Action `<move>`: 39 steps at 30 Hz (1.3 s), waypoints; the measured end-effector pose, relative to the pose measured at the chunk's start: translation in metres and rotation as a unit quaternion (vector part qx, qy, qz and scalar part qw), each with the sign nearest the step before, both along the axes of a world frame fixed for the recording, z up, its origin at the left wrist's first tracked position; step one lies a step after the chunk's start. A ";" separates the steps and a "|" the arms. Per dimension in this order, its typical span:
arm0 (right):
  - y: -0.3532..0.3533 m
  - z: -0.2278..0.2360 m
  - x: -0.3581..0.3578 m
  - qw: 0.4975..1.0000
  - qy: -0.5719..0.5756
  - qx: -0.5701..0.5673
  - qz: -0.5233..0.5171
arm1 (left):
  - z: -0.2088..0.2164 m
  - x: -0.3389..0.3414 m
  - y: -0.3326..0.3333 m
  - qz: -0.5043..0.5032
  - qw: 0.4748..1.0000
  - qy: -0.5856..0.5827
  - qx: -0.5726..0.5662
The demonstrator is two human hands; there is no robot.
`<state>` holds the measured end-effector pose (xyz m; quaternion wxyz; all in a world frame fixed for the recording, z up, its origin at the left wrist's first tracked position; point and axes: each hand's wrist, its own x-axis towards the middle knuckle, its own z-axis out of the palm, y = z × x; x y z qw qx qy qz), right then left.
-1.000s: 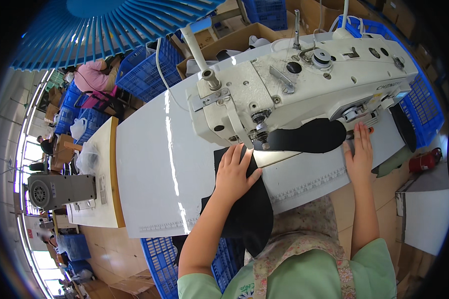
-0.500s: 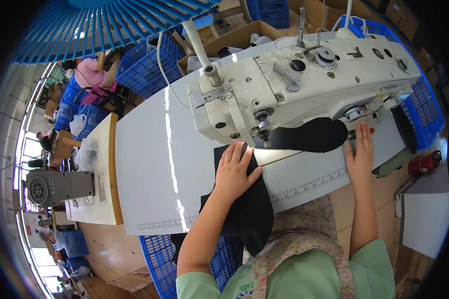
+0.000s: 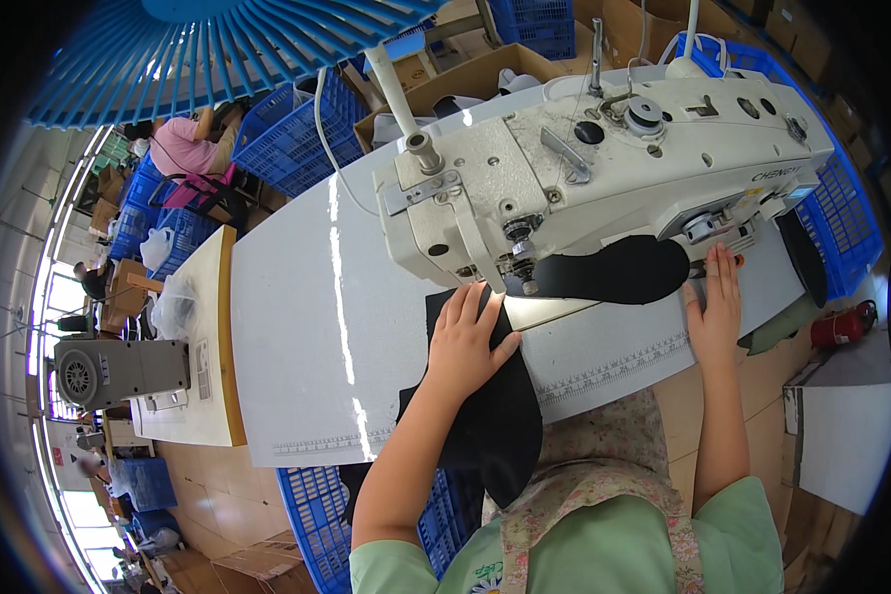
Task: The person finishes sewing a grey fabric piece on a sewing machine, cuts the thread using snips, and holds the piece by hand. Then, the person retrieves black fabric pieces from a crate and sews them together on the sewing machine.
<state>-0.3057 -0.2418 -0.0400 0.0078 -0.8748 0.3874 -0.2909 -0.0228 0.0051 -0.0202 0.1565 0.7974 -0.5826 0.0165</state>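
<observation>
A white sewing machine (image 3: pixel 604 168) stands on a pale work table (image 3: pixel 287 327). My left hand (image 3: pixel 467 342) lies flat with fingers spread on black fabric pieces (image 3: pixel 495 416), which hang over the table's front edge. Its fingertips are close beside the needle area. A black insole-shaped piece (image 3: pixel 619 269) lies along the machine's front, its narrow end at the presser foot (image 3: pixel 527 282). My right hand (image 3: pixel 715 302) rests on the table to the right of that piece, fingers stretched out, near the machine's dial (image 3: pixel 703 226). Nothing shows in its grasp.
A blue slatted fan guard (image 3: pixel 218 49) overhangs the upper left. Blue crates (image 3: pixel 292 139) and a cardboard box (image 3: pixel 455 89) stand behind the table. Another blue crate (image 3: pixel 312 515) is below the front edge. A red fire extinguisher (image 3: pixel 843 325) stands at right. Another person (image 3: pixel 183 144) sits far left.
</observation>
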 end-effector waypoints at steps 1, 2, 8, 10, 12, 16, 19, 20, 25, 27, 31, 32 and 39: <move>0.000 0.001 0.000 1.000 -0.001 -0.001 0.001 | 0.000 0.000 0.000 0.000 1.000 -0.001 -0.002; 0.000 0.001 0.000 1.000 -0.007 0.004 0.003 | 0.000 0.000 0.000 0.000 1.000 -0.001 -0.001; 0.005 0.013 -0.002 0.995 -0.077 -0.040 0.048 | 0.001 0.001 0.000 0.004 1.000 0.002 0.003; 0.010 0.018 0.011 0.988 -0.089 -0.096 0.085 | 0.002 0.001 0.001 0.006 1.000 0.009 0.012; 0.037 0.036 0.046 0.956 -0.132 0.024 0.261 | 0.001 0.000 -0.001 0.001 1.000 0.013 0.007; 0.048 0.039 0.140 0.924 -0.097 0.030 0.369 | 0.002 -0.001 0.000 0.004 1.000 -0.007 0.002; 0.044 0.025 0.158 0.919 0.021 0.031 0.391 | 0.000 -0.008 -0.002 0.020 0.999 0.004 -0.031; 0.044 0.024 0.159 0.919 0.020 0.030 0.393 | -0.002 -0.012 0.001 0.022 0.999 0.003 -0.032; 0.047 0.025 0.159 0.918 0.007 0.048 0.393 | -0.004 -0.024 0.007 0.057 0.997 -0.043 -0.027; 0.049 0.021 0.159 0.923 0.007 0.047 0.383 | -0.004 -0.024 0.007 0.060 0.997 -0.047 -0.014; 0.053 0.020 0.158 0.930 0.000 0.035 0.366 | -0.003 -0.022 0.006 0.052 0.998 -0.043 0.007; 0.055 0.020 0.157 0.930 0.002 0.036 0.367 | -0.004 -0.023 0.007 0.053 0.998 -0.041 0.007; 0.071 0.018 0.150 0.937 0.022 0.061 0.344 | 0.015 -0.024 0.013 0.001 0.998 -0.024 0.064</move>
